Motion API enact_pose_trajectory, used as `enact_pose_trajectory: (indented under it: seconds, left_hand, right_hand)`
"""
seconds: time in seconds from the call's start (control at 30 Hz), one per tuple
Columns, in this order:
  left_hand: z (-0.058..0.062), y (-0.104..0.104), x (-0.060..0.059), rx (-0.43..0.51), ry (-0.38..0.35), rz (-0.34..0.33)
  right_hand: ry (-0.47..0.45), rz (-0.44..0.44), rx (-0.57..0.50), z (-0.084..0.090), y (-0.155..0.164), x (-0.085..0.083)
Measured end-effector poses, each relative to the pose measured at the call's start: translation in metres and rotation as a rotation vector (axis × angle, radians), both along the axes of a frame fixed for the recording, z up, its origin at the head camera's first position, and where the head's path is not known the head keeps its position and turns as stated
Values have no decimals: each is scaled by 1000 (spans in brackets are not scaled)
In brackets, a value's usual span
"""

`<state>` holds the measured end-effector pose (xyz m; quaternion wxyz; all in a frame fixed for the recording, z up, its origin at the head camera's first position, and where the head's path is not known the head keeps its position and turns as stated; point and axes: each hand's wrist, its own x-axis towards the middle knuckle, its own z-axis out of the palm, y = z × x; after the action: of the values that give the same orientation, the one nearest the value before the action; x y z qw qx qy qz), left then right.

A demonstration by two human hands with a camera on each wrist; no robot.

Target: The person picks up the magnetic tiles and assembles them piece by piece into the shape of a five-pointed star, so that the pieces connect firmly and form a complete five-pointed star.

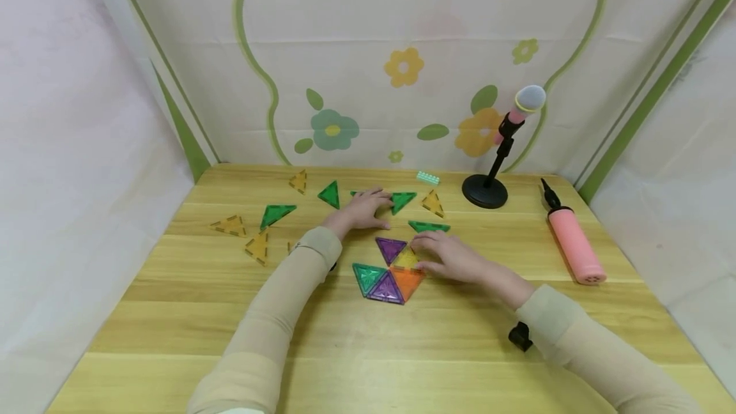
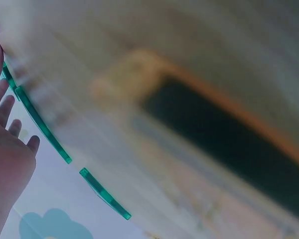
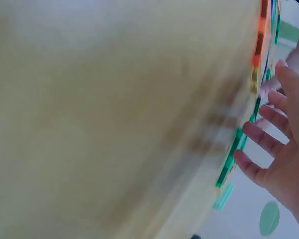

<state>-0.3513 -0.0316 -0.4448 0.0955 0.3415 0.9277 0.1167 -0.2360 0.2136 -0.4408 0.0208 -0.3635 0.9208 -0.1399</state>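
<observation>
Translucent triangular magnetic tiles lie on the wooden table. Near the middle, a purple tile [image 1: 391, 248], a yellow tile [image 1: 406, 259], an orange tile [image 1: 406, 282], another purple tile [image 1: 386, 288] and a teal tile [image 1: 368, 277] sit edge to edge in a partial ring. My right hand [image 1: 454, 259] is at the ring's right side, loosely bent fingers beside the yellow tile; contact is unclear. Farther back, my left hand [image 1: 365, 209] reaches over a partly covered green tile, its fingertips by another green tile [image 1: 403, 201]. Neither hand shows anything in its grasp.
Loose green tiles [image 1: 277, 214] and yellow tiles [image 1: 230, 226] lie to the left. Behind my right hand are a green tile [image 1: 429, 227], a yellow tile [image 1: 433, 204] and a mint toy brick [image 1: 428, 177]. A toy microphone stand [image 1: 485, 191] and pink hand pump [image 1: 577, 246] stand right.
</observation>
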Motion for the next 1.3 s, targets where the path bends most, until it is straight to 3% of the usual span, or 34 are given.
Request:
enact_pose_trajectory:
  seconds: [0.13,0.3,0.6,1.0,1.17,1.3]
  left_hand:
    - [2,-1,1,-7,-1,0]
    - [1,-4,0,-23,7,1]
    - [-1,-4,0,-24,23,-4]
    - [-3,-13,-2,-22,-7,23]
    - [-2,-14,-1,-21,-13,22]
    - [-2,-14,-1,-21,-7,28]
  right_hand:
    - [32,-79,-61,4,7,-18]
    - [49,-192,-64,5,20,-45]
    - [-26,-321,-41,-1,31,-80]
    - [9,-278,15,-14,32,-98]
    - [10,-231,-2,-14,26,-103]
    - [-18,-250,-44,-14,18,-107]
